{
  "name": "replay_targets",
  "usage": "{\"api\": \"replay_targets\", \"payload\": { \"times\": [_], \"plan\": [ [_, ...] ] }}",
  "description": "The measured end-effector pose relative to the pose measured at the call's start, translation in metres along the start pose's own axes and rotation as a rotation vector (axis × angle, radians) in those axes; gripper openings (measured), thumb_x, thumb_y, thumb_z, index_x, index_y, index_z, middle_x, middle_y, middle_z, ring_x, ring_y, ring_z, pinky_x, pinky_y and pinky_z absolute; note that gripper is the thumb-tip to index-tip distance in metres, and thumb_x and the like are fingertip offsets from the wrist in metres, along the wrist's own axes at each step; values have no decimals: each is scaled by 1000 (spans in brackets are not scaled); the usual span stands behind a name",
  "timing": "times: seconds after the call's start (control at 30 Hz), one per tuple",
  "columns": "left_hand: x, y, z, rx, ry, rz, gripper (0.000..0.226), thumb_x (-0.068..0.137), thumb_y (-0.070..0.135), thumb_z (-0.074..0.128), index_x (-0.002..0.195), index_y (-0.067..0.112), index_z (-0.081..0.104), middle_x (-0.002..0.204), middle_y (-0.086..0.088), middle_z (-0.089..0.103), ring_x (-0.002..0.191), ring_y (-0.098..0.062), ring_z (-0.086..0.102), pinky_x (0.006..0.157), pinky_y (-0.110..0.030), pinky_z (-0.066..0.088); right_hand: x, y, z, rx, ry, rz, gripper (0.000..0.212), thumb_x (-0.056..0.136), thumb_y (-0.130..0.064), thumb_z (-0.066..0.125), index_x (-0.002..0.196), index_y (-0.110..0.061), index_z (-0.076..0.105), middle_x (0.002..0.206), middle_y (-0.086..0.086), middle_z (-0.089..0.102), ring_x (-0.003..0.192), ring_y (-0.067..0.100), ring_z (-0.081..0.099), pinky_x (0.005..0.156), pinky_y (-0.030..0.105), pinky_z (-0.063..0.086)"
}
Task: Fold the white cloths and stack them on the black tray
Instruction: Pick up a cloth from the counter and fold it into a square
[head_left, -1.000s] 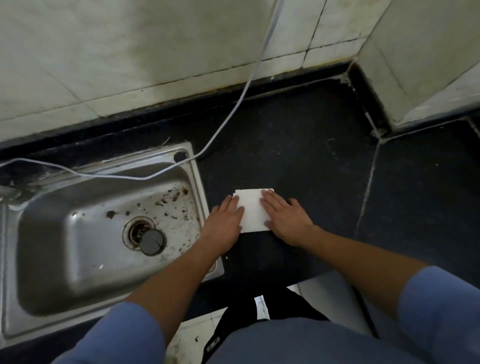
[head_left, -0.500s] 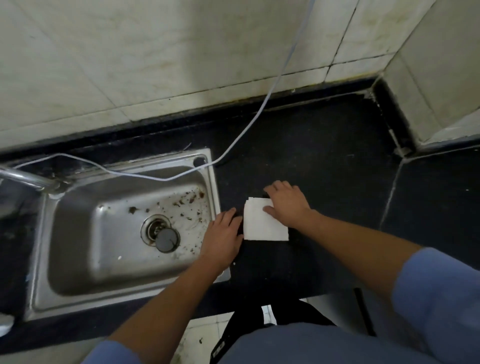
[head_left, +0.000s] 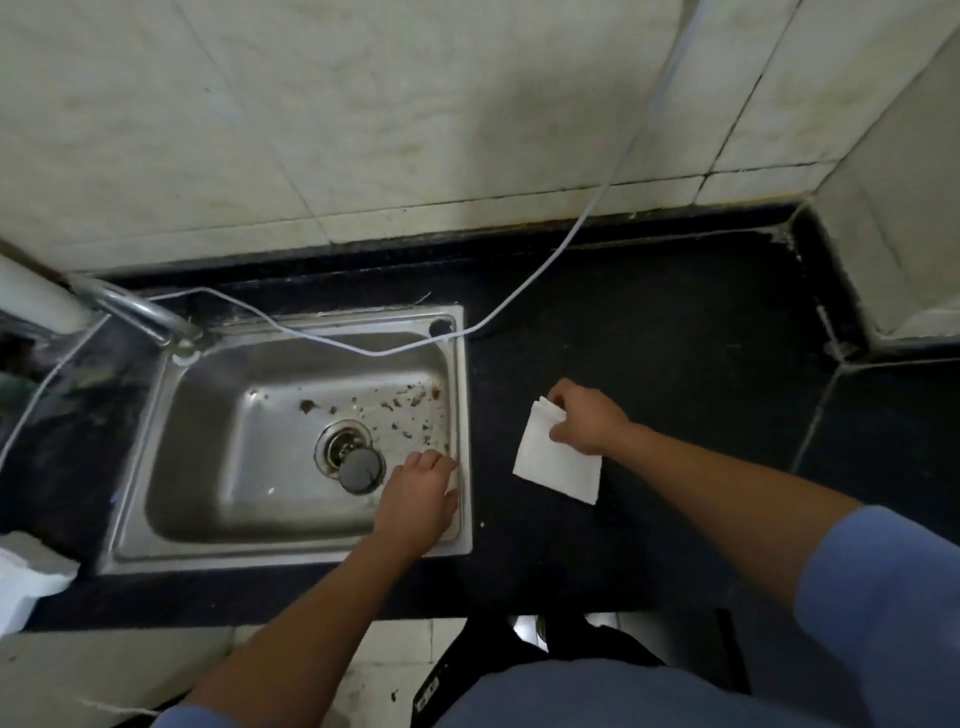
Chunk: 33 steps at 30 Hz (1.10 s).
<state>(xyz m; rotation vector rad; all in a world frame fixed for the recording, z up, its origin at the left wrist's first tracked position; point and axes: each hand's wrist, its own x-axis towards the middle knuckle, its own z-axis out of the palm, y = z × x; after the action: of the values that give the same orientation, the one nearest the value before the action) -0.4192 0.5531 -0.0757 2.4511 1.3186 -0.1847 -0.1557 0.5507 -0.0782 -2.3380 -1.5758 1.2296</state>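
While the right hand (head_left: 587, 423) pinches the far end of a folded cloth (head_left: 558, 465), thumb and fingers closed on its layered edges, the cloth lies just right of the sink (head_left: 464, 374) over the black counter (head_left: 675, 338). Its long axis runs from the hand back toward the person. Whether its near end rests on the counter or hangs just clear cannot be told. The left hand (head_left: 418, 501) hovers over the sink's right rim, fingers loosely curled, holding nothing. No tray is in view. A white mass (head_left: 26, 577) shows at the frame edge left of the sink. If the stack is there, the cloth would likely have to cross the basin, and the left hand is the nearer one.
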Motion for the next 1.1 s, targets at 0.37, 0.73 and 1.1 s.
{"api": "replay_targets", "payload": {
  "times": [0.37, 0.73, 1.1],
  "plan": [
    [58, 21, -56, 68, 10, 426, 31, 89, 26, 55, 118, 17, 57, 115, -3, 59, 107, -21, 53, 91, -36, 45, -114, 9, -18, -104, 473, 145, 22, 85, -37, 57, 102, -25, 66, 102, 0, 64, 97, 25, 61, 73, 33, 44],
    [22, 132, -70, 210, -157, 947, 33, 92, 30, 52, 123, 20, 53, 119, -1, 57, 107, -22, 56, 88, -39, 48, -311, 40, 58, -85, 804, 523, 27, 97, -41, 45, 109, -22, 59, 110, -1, 58, 100, 23, 59, 76, 35, 45],
    [-175, 297, 1, 367, -171, 1460, 37, 92, 31, 51, 127, 20, 51, 123, -4, 56, 114, -26, 54, 90, -37, 46, -552, 71, 227, 39, 957, 1015, 25, 97, -40, 44, 104, -20, 57, 106, -1, 58, 98, 25, 59, 67, 33, 38]
  ]
}}
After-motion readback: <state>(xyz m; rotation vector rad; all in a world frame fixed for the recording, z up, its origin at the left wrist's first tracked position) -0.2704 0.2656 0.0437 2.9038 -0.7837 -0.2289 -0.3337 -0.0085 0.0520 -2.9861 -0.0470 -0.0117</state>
